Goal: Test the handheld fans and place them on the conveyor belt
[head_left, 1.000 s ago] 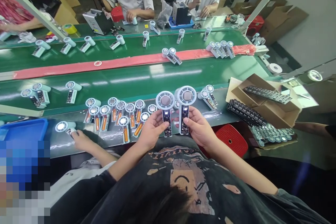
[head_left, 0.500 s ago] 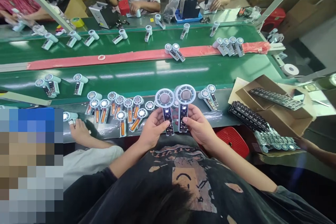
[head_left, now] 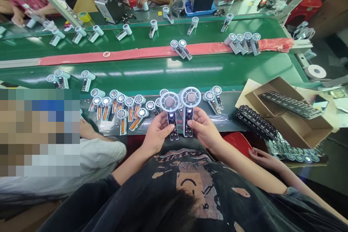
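My left hand [head_left: 156, 132] is closed around the handle of a pale blue handheld fan [head_left: 169, 102], upright, its thumb on the dark circuit board. My right hand [head_left: 205, 127] grips a second handheld fan [head_left: 190, 96] the same way, close beside the first. Each board shows a small white light near its top. Several half-built fans with orange parts in their handles [head_left: 123, 127] lie on the bench edge to the left. Two more fans with exposed boards [head_left: 212, 98] lie to the right of my hands.
A green conveyor [head_left: 130, 74] with a red strip [head_left: 152, 53] runs across, carrying several fans. On the right stand an open cardboard box [head_left: 307, 127] and stacked circuit-board panels [head_left: 254, 121]. A red stool [head_left: 235, 143] is below. Co-workers sit opposite and at my left; another person's hand [head_left: 263, 157] reaches in from the right.
The view has shifted slightly. Both fans stay in my hands, nearly unmoved. The co-worker's hand at the right has come further in, towards the stool; the co-worker at the left has moved.
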